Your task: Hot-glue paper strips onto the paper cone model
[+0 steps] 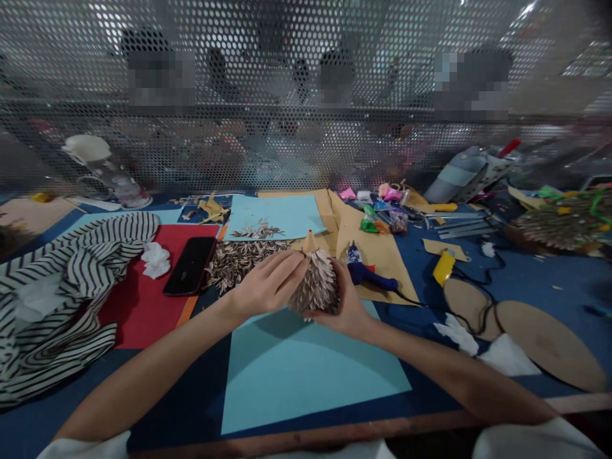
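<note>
Your left hand [268,285] and right hand [345,307] cup the scaly paper cone [316,285] between them, each grip closed on its layered, pointed brown scales, just above the smooth light-blue sheet [306,376]. Behind it, loose petals [243,255] lie heaped, with a glossy black phone [190,265] on the red sheet [136,312]. The blue counter [526,280] is cluttered, and a perforated metal screen [306,95] walls off the back.
</note>
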Available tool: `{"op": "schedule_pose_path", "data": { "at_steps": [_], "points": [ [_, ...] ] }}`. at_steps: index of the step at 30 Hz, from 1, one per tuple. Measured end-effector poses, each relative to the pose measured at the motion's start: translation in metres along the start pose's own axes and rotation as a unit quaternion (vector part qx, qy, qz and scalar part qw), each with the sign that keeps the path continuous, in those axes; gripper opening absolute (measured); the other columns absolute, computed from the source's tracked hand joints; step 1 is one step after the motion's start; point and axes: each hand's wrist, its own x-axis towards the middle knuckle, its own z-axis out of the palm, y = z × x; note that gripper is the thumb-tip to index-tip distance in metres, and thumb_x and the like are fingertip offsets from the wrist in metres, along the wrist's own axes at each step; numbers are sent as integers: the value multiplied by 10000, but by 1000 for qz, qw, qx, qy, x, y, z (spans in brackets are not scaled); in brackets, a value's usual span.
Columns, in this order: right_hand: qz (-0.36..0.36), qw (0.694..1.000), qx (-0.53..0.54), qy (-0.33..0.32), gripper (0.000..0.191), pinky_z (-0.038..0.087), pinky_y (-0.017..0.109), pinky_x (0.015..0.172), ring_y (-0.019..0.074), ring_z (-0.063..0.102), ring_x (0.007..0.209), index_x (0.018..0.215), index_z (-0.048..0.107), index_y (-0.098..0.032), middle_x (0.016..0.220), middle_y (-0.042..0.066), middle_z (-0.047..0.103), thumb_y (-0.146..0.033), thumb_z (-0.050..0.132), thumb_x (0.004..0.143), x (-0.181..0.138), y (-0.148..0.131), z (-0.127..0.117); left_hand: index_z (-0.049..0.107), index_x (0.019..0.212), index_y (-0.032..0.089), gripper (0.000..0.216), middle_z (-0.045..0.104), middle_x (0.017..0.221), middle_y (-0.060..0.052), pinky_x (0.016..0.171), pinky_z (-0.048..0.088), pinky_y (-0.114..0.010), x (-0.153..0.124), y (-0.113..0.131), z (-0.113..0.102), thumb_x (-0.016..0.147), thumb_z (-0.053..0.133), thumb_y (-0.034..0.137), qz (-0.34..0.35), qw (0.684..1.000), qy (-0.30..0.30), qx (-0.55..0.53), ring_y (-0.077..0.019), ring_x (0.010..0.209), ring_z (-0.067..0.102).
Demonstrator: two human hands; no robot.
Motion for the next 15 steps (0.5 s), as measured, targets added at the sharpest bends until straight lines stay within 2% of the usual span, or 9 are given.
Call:
{"op": "schedule_pose_path", "data": {
  "at_steps": [9,13,15],
  "points": [
    [6,1000,3,-1,966,341,577,1018,387,376,1255,1362,237,-249,1329,155,361,-442,778,585,1,-5,-2,583,1079,70,248,666,971,-140,845,585,-353,-3,0,5,833,575,101,6,1000,20,7,-232,975,646],
    [6,1000,4,-4,957,338,570,1027,379,373,1260,1362,234,-273,1334,138,357,-448,769,588,1,-5,-2,584,1074,108,227,671,973,-123,833,593,-355,-1,0,1,851,547,100,5,1000,12,14,-227,974,652],
    [8,1000,3,-4,965,339,570,1027,380,380,1253,1359,236,-276,1334,135,358,-450,776,577,1,-4,-1,584,1067,85,222,670,969,-140,836,592,-363,1,0,-1,849,547,92,7,1000,5,9,-242,975,654]
  ]
}}
